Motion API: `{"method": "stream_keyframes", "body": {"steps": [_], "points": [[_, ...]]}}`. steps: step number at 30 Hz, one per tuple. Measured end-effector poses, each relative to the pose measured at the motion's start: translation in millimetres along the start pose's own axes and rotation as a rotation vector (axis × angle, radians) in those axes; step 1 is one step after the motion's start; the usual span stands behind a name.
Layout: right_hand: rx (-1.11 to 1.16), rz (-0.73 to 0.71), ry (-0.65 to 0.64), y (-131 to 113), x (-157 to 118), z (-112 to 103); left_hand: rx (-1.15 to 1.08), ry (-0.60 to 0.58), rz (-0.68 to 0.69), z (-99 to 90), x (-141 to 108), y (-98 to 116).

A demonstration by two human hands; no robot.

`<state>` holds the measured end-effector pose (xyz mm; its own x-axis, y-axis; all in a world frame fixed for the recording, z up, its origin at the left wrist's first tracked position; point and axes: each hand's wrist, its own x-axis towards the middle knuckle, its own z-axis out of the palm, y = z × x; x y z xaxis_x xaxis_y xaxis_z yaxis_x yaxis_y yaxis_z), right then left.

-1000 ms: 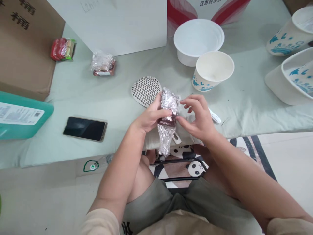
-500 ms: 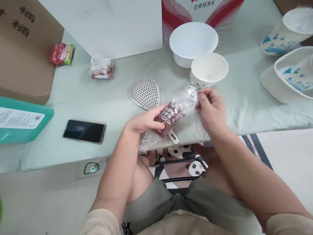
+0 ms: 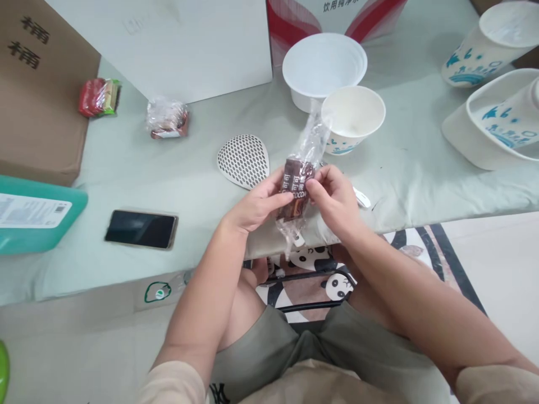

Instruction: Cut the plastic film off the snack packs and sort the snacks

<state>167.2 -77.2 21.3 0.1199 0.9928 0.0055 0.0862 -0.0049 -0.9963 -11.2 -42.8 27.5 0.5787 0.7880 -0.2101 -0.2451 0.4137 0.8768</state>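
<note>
Between my two hands is a brown cocoa packet (image 3: 296, 185) inside a loose clear plastic wrapper (image 3: 312, 137). The wrapper's long end stands up towards the paper cup (image 3: 352, 115), and its short end hangs over the table's front edge. My left hand (image 3: 263, 199) grips the packet from the left, thumb across its printed front. My right hand (image 3: 334, 196) pinches its right side. Behind my left hand lies a grey perforated scoop (image 3: 243, 160), its handle partly hidden by the packet. A white handle end (image 3: 362, 197) shows beside my right hand; the rest is covered.
A white bowl (image 3: 324, 67) stands behind the cup. On the left are a phone (image 3: 141, 229), a green container (image 3: 42, 241), a red snack pack (image 3: 99, 96) and a wrapped brown pack (image 3: 168, 119). Boxes line the back; a white bin (image 3: 467, 134) with cups stands right.
My right hand has moved from the wrapper's far end down to the packet's right side. The packet now stands more upright, and a white handle end shows at the right.
</note>
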Motion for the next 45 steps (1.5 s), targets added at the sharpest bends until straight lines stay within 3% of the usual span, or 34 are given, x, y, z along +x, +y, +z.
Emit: {"method": "stream_keyframes", "body": {"steps": [9, 18, 24, 32, 34, 39, 45], "points": [[0.010, 0.096, 0.023, -7.6, 4.5, -2.7, 0.015, 0.101, 0.066, 1.5, 5.1, -4.9], [0.310, 0.269, 0.076, 1.4, 9.0, -0.7, -0.174, 0.223, -0.027, -1.1, 9.9, 3.8], [0.238, 0.253, -0.128, 0.2, 1.3, 8.0, -0.212, 0.290, 0.024, 6.0, 12.9, 0.7], [0.251, 0.359, -0.021, -2.5, 3.8, 7.0, -0.249, 0.409, 0.126, 1.6, 12.4, 2.1], [0.281, 0.407, -0.050, -5.5, 2.5, 6.6, -0.188, 0.441, 0.161, 2.8, 11.5, 3.4], [0.209, 0.461, -0.261, -10.7, -1.4, 4.8, -0.116, 0.463, 0.197, 0.4, 9.9, 5.0], [0.154, 0.465, -0.206, -10.9, 2.8, 3.4, -0.159, 0.554, 0.262, -12.9, 12.6, 5.8]]}}
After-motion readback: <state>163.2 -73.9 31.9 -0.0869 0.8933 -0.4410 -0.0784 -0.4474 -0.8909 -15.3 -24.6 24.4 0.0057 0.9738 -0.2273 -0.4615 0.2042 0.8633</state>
